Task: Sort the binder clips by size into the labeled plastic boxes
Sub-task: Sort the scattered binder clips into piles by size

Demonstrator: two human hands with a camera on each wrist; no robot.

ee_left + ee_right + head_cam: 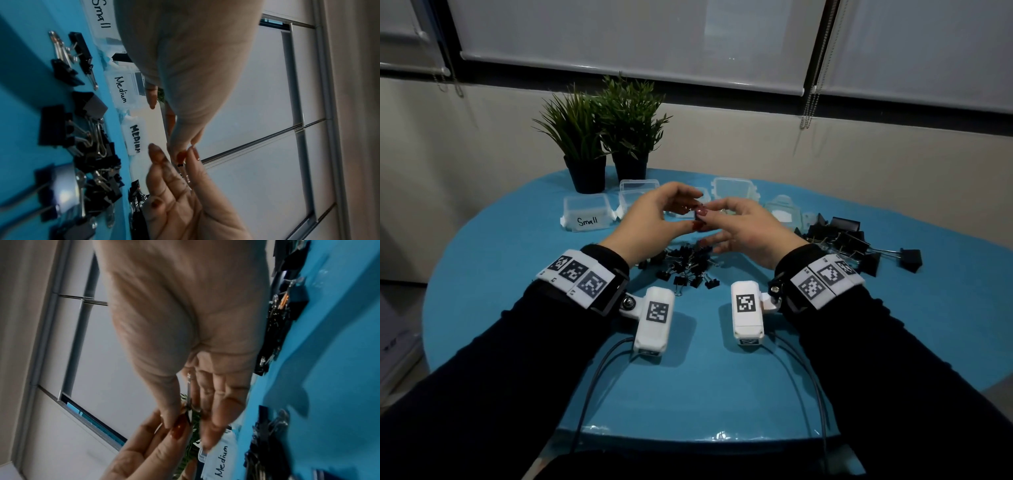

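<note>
- Hands meet above the table's middle: my left hand (pixel 650 219) and right hand (pixel 743 228) both pinch one small black clip (pixel 697 215) between thumb and fingertips, held in the air.
- In the left wrist view the clip (pixel 180 165) shows as a dark speck between the touching fingertips (pixel 180 154); my right hand's other fingers are spread and relaxed.
- In the right wrist view my right thumb and forefinger close on the clip (pixel 189 415), its wire handle running back along the fingers.
- Just near of the hands lies a heap of small clips (pixel 685 265) on the blue table (pixel 517 308).
- To the right sits a pile of large clips (pixel 849 243).
- On the far left stands the clear box marked Small (pixel 587 214); I cannot tell whether anything is in it.
- Behind the hands, more boxes (pixel 638 192) are partly hidden; the left wrist view reads two labels, Medium (pixel 121 89) and MEDIUM (pixel 135 139).
- Loose lids (pixel 734 188) lie far right of the hands.
- Two potted plants (pixel 606 137) stand at the far edge.
</note>
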